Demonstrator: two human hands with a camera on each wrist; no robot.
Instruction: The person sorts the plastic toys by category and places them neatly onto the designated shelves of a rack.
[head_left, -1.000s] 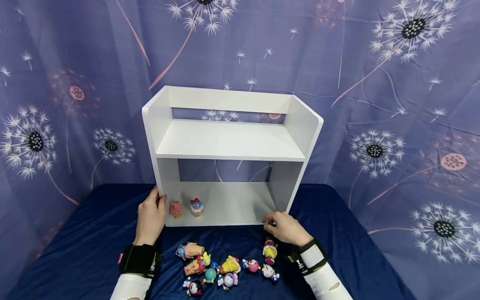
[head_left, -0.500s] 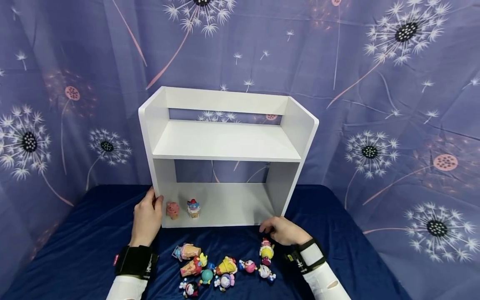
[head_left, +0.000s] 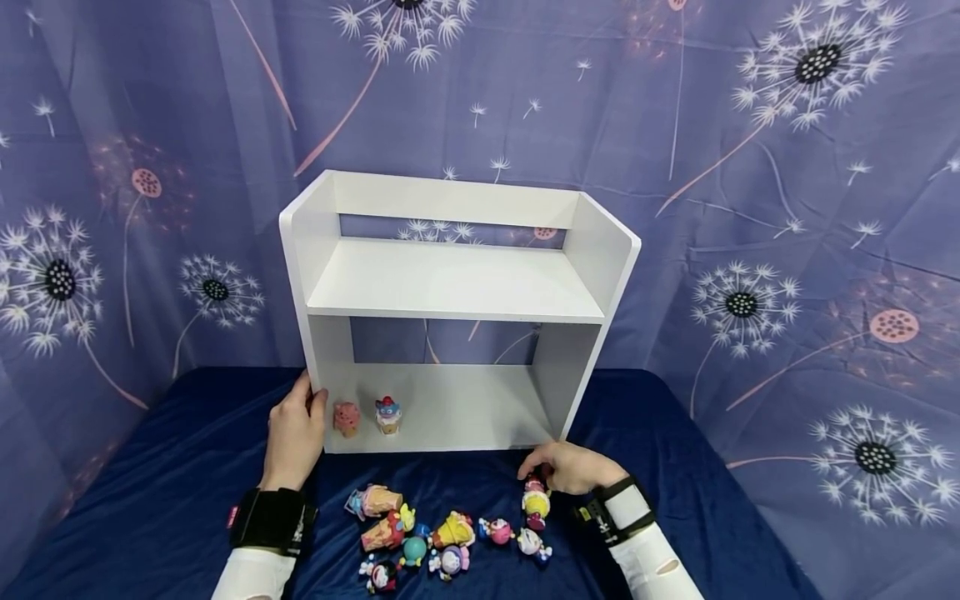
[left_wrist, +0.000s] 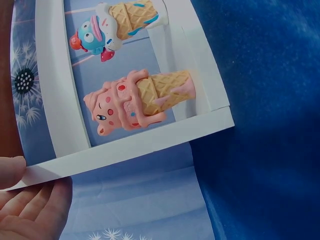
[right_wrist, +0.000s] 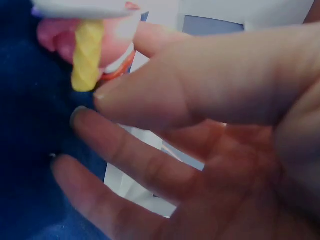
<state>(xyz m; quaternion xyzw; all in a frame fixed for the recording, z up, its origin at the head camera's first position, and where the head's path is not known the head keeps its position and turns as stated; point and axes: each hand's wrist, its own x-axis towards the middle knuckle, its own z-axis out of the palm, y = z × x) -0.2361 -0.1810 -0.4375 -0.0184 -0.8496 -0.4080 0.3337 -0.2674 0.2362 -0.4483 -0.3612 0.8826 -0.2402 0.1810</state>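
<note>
My left hand (head_left: 291, 437) grips the lower left side panel of a white two-tier shelf (head_left: 457, 279). In the left wrist view the thumb lies on one face of that panel and the fingers on the other. Beside it on the bottom tier stand a pink ice-cream-cone figurine (left_wrist: 122, 102) and a blue-faced cone figurine (left_wrist: 107, 32) with a red top. At the shelf's front right corner, my right hand (head_left: 573, 468) pinches the upper end of a red-and-yellow toy figurine (head_left: 536, 503) lying on the cloth. The right wrist view shows its yellow twisted part by the thumb tip.
Several toy figurines lie on the dark blue cloth (head_left: 135, 500) before the shelf, among them a yellow cone (head_left: 453, 531), a pink one (head_left: 497, 531) and a white one (head_left: 531, 543). A purple dandelion-print curtain (head_left: 480, 100) hangs behind.
My right hand has come down from the shelf's front right corner onto the red-and-yellow figurine. The left hand keeps its grip on the side panel. The head view has shifted slightly.
</note>
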